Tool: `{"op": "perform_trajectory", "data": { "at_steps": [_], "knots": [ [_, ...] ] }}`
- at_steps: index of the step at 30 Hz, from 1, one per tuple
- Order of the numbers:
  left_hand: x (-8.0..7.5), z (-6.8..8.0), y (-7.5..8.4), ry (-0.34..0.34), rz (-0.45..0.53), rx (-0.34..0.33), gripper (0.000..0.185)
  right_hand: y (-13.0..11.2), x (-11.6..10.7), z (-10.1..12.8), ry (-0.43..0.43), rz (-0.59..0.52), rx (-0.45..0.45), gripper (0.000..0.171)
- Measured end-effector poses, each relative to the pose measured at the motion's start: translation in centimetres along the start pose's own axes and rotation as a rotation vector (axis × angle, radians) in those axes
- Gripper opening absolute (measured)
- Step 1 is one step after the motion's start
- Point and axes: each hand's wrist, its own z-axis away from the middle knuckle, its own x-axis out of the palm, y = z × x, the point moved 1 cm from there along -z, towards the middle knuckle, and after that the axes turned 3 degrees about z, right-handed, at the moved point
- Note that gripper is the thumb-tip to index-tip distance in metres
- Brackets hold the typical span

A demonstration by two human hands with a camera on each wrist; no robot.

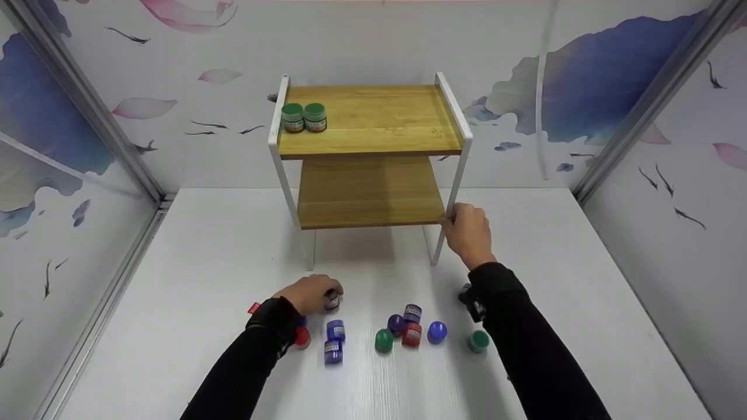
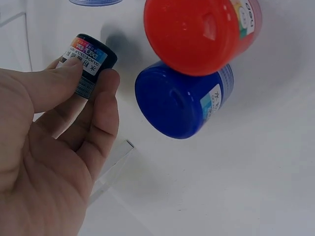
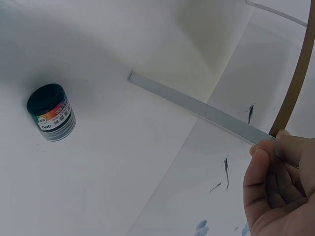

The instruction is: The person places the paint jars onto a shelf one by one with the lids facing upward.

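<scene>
My left hand [image 1: 320, 293] rests low on the white table [image 1: 192, 262] and pinches a small black-lidded paint jar [image 1: 331, 300] between thumb and fingers. In the left wrist view the same black jar [image 2: 89, 63] sits at my fingertips [image 2: 106, 93], with a red jar [image 2: 197, 32] and a blue jar [image 2: 179, 101] lying right beside it. My right hand [image 1: 458, 223] grips the right front leg of a two-tier wooden shelf [image 1: 370, 134] at the lower board's corner. Its fingers [image 3: 263, 169] curl round the white leg [image 3: 197, 105].
Two green-lidded jars [image 1: 303, 117] stand on the shelf's top board at the left. Several jars lie loose on the table: red [image 1: 302, 337], blue [image 1: 335, 330], green [image 1: 383, 340], another green [image 1: 477, 341]. A dark green jar [image 3: 50, 112] lies by my right wrist. Patterned walls enclose three sides.
</scene>
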Motion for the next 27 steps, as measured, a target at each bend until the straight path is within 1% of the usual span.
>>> {"op": "perform_trajectory", "data": {
  "at_steps": [3, 6, 10, 16, 19, 24, 27],
  "knots": [
    [-0.1, 0.1, 0.1, -0.007, 0.012, -0.019, 0.034, 0.0, 0.0, 0.0, -0.002, 0.003, 0.005, 0.016],
    [-0.1, 0.1, 0.2, -0.021, 0.035, -0.053, 0.034, 0.0, 0.0, 0.0, -0.002, 0.001, 0.007, 0.016],
    [-0.3, 0.4, 0.4, -0.035, 0.047, -0.072, 0.034, -0.1, -0.1, 0.0, -0.010, -0.004, 0.013, 0.017],
    [-0.6, 0.7, 0.6, -0.048, 0.042, -0.071, 0.039, -0.2, -0.1, 0.0, -0.015, 0.008, 0.019, 0.016],
    [-0.7, 0.6, 0.7, -0.052, 0.044, -0.069, 0.040, -0.1, -0.1, 0.0, -0.012, 0.008, 0.017, 0.016],
    [-1.0, 0.4, 0.7, -0.062, 0.047, -0.089, 0.042, -0.1, -0.1, -0.1, -0.005, 0.006, 0.011, 0.017],
    [-1.2, 0.4, 0.8, -0.061, 0.035, -0.090, 0.036, 0.0, -0.1, 0.0, -0.001, -0.003, 0.007, 0.017]
  ]
}}
